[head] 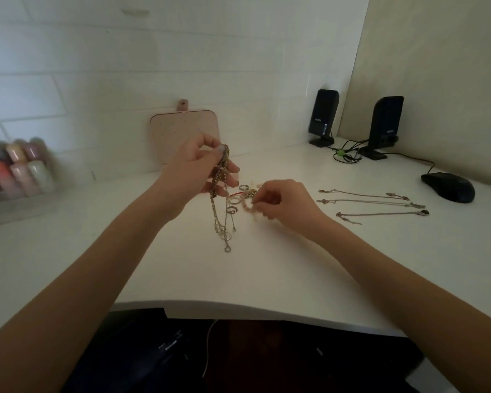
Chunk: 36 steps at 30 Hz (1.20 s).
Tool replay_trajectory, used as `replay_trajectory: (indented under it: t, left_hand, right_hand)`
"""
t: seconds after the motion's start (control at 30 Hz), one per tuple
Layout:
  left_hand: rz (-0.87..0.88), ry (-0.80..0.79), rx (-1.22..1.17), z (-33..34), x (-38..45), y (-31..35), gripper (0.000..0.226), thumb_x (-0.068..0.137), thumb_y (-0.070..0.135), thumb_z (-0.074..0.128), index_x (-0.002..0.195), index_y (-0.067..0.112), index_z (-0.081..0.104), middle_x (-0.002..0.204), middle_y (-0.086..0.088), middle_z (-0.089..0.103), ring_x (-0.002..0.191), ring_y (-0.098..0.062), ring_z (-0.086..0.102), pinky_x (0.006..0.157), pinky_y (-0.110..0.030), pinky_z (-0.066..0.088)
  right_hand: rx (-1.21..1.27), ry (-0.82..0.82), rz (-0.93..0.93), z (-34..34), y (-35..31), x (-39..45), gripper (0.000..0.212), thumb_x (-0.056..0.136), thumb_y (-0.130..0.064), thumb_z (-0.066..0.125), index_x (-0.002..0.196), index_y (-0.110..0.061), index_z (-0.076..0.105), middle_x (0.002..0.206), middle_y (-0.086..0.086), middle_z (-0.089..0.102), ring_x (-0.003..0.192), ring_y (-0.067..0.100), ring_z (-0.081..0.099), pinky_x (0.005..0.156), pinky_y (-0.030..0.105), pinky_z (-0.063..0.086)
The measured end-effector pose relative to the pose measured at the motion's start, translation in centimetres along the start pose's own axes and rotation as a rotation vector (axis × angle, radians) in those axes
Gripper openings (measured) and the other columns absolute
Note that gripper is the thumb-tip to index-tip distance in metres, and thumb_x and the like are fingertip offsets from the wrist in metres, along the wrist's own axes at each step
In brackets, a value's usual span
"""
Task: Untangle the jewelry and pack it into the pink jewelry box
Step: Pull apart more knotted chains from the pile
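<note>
My left hand (203,168) is raised above the white desk (182,273) and pinches a tangled bunch of chains (223,199) that hangs down, its ends touching the desk. My right hand (281,201) rests low on the desk and pinches a pale pink beaded bracelet (248,207). Between the hands lies a small pile of rings and bracelets (243,194). The pink jewelry box (182,129) stands open behind my left hand, its lid upright against the wall; its base is mostly hidden. Three separated necklaces (372,204) lie straight in a row to the right.
A clear case of coloured bottles (17,171) stands at the far left. Two black speakers (323,117) (384,126) with cables stand at the back right, and a black mouse (448,187) lies near the right wall. The desk's front edge curves below my arms.
</note>
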State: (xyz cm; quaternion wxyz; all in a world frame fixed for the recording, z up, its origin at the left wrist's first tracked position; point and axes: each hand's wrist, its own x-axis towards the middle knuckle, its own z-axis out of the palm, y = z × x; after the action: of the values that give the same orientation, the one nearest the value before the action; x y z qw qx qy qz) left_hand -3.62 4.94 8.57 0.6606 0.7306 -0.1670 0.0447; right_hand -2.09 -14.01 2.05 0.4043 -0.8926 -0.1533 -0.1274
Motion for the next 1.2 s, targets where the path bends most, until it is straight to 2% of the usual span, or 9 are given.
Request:
replay_trajectory:
  t: [0.2, 0.27, 0.37, 0.6, 0.77, 0.87, 0.97, 1.1, 1.2]
  left_hand:
    - [0.026, -0.015, 0.017, -0.6, -0.3, 0.8, 0.013, 0.102, 0.013, 0.041, 0.09, 0.014, 0.047, 0.062, 0.003, 0.068, 0.055, -0.013, 0.065, 0.045, -0.022, 0.049]
    - [0.039, -0.011, 0.02, -0.9, -0.2, 1.0, 0.014, 0.102, 0.013, 0.042, 0.089, 0.014, 0.047, 0.062, 0.003, 0.069, 0.055, -0.013, 0.065, 0.045, -0.022, 0.049]
    - [0.059, 0.007, 0.032, -1.5, 0.0, 1.2, 0.013, 0.102, 0.012, 0.042, 0.09, 0.014, 0.047, 0.063, 0.002, 0.068, 0.054, -0.011, 0.065, 0.045, -0.022, 0.049]
    - [0.036, 0.004, 0.054, -1.6, 0.1, 0.7, 0.013, 0.102, 0.013, 0.043, 0.09, 0.015, 0.047, 0.063, 0.003, 0.069, 0.055, -0.013, 0.065, 0.045, -0.024, 0.049]
    - [0.03, -0.027, 0.087, -1.4, 0.0, 0.6, 0.012, 0.101, 0.012, 0.045, 0.089, 0.012, 0.049, 0.066, 0.001, 0.07, 0.06, -0.015, 0.066, 0.046, -0.024, 0.05]
    - [0.03, -0.015, 0.119, -1.7, 0.1, 0.4, 0.011, 0.1, 0.012, 0.048, 0.089, 0.011, 0.05, 0.074, -0.007, 0.069, 0.059, -0.017, 0.065, 0.046, -0.024, 0.05]
    - [0.034, -0.024, 0.162, -2.1, 0.2, 0.2, 0.009, 0.099, 0.013, 0.048, 0.092, 0.01, 0.051, 0.078, -0.008, 0.068, 0.057, -0.012, 0.066, 0.046, -0.023, 0.05]
    - [0.033, -0.024, 0.235, -2.0, 0.3, -0.2, 0.008, 0.099, 0.014, 0.049, 0.092, 0.012, 0.053, 0.068, 0.003, 0.069, 0.054, -0.004, 0.064, 0.043, -0.019, 0.047]
    - [0.027, -0.018, 0.316, -2.7, 0.5, -0.7, 0.008, 0.098, 0.016, 0.051, 0.091, 0.014, 0.054, 0.068, 0.007, 0.07, 0.053, -0.008, 0.057, 0.042, -0.02, 0.045]
  right_hand:
    - [-0.129, -0.052, -0.129, 1.4, -0.9, 0.4, 0.015, 0.088, -0.015, 0.069, 0.101, -0.018, 0.076, 0.1, -0.005, 0.072, 0.08, -0.003, 0.057, 0.072, 0.008, 0.039]
    - [-0.106, -0.213, -0.172, 1.7, -1.2, -1.1, 0.029, 0.093, -0.01, 0.06, 0.118, -0.019, 0.069, 0.122, -0.004, 0.066, 0.103, -0.007, 0.055, 0.094, 0.01, 0.039]
    - [-0.241, -0.47, -0.289, 2.2, -1.3, -2.8, 0.043, 0.102, -0.02, 0.042, 0.145, -0.025, 0.042, 0.153, -0.01, 0.034, 0.141, -0.001, 0.018, 0.118, 0.022, 0.007]
    - [-0.561, -0.544, -0.197, 2.5, -0.9, -0.5, 0.052, 0.103, -0.047, 0.015, 0.153, -0.035, 0.012, 0.16, -0.019, 0.006, 0.147, 0.002, -0.007, 0.116, 0.048, -0.015]
    - [-0.642, -0.409, -0.082, 3.2, -0.6, 1.6, 0.054, 0.103, -0.047, 0.013, 0.153, -0.029, 0.022, 0.162, -0.012, 0.008, 0.148, 0.006, -0.007, 0.116, 0.051, -0.015]
    - [-0.173, -0.2, -0.02, 2.8, -2.0, 1.2, 0.051, 0.104, -0.044, 0.021, 0.136, -0.023, 0.054, 0.15, -0.003, 0.042, 0.141, 0.011, 0.03, 0.118, 0.043, 0.015]
    - [0.392, -0.279, 0.058, 2.2, -3.7, 0.1, 0.05, 0.1, -0.05, 0.032, 0.106, -0.021, 0.072, 0.114, -0.005, 0.071, 0.11, 0.007, 0.062, 0.105, 0.031, 0.038]
    - [0.556, -0.252, 0.03, 2.9, -4.9, -0.2, 0.012, 0.09, -0.021, 0.066, 0.085, -0.011, 0.07, 0.088, 0.006, 0.073, 0.087, 0.013, 0.068, 0.102, 0.036, 0.047]
    - [0.747, -0.233, 0.101, 3.1, -5.4, -0.1, 0.012, 0.096, -0.011, 0.056, 0.084, -0.008, 0.06, 0.074, 0.005, 0.064, 0.073, 0.013, 0.065, 0.091, 0.03, 0.053]
